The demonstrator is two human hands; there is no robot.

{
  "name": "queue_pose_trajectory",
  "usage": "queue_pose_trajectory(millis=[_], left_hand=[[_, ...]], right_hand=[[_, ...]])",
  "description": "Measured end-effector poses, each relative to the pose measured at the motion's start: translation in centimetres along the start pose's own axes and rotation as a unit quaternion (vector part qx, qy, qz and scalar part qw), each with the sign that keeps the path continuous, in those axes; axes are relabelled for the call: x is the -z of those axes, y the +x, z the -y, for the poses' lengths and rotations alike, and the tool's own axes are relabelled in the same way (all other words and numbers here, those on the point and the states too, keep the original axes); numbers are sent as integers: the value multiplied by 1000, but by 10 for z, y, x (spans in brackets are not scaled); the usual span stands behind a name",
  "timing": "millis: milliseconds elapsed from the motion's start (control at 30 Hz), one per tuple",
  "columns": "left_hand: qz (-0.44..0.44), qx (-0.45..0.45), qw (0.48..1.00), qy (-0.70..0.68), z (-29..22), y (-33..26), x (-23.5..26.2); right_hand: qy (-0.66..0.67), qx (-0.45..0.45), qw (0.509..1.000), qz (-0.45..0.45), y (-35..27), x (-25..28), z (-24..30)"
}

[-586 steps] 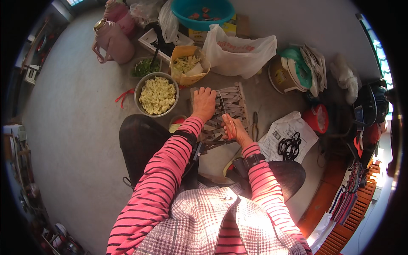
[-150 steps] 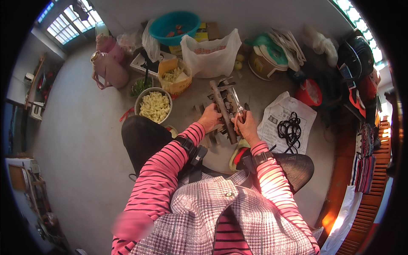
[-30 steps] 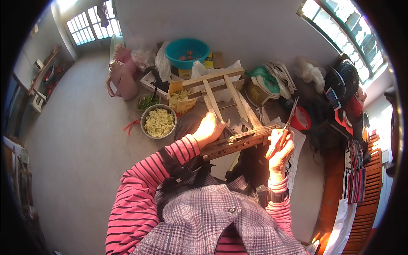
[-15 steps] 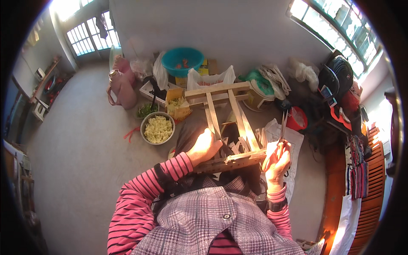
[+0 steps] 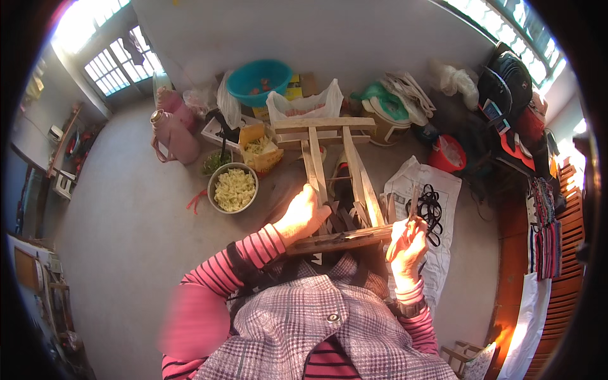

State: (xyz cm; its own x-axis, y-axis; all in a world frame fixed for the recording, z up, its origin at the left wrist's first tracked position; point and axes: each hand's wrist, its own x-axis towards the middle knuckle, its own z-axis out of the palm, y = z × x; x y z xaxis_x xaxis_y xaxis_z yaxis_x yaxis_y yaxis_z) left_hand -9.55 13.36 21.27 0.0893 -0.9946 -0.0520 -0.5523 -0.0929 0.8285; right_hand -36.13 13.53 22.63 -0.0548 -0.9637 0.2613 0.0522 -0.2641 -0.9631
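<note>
Two bare hands grip a pale wooden frame of slats and crossbars (image 5: 335, 183), raised above a grey concrete floor (image 5: 126, 240) in front of a seated person in a plaid vest over pink striped sleeves. The left hand (image 5: 303, 215) is wrapped around the near end of the left slat, fingers closed on the wood. The right hand (image 5: 405, 244) is closed at the right tip of the near crossbar, pinching a thin dark stick (image 5: 413, 201) that points upward. The frame's two long slats run away from the person to a double bar at the far end. On the floor beyond sit a metal bowl of pale yellow chopped food (image 5: 234, 187), a teal plastic basin (image 5: 258, 81), a pink thermos jug (image 5: 175, 130) and a sheet of newspaper with black rubber bands (image 5: 430, 206).
</note>
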Motion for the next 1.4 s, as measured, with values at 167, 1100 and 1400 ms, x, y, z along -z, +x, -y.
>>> queue_pose_trajectory(millis=[167, 1100, 1400], left_hand=[[20, 8, 999, 38, 10, 13, 8], [112, -270, 956, -31, 7, -41, 43], [115, -319, 940, 28, -4, -37, 34]], right_hand=[[-242, 161, 957, -1, 19, -11, -2], [-491, 221, 811, 230, 7, 18, 65], [-598, 172, 737, 264, -32, 35, 95]])
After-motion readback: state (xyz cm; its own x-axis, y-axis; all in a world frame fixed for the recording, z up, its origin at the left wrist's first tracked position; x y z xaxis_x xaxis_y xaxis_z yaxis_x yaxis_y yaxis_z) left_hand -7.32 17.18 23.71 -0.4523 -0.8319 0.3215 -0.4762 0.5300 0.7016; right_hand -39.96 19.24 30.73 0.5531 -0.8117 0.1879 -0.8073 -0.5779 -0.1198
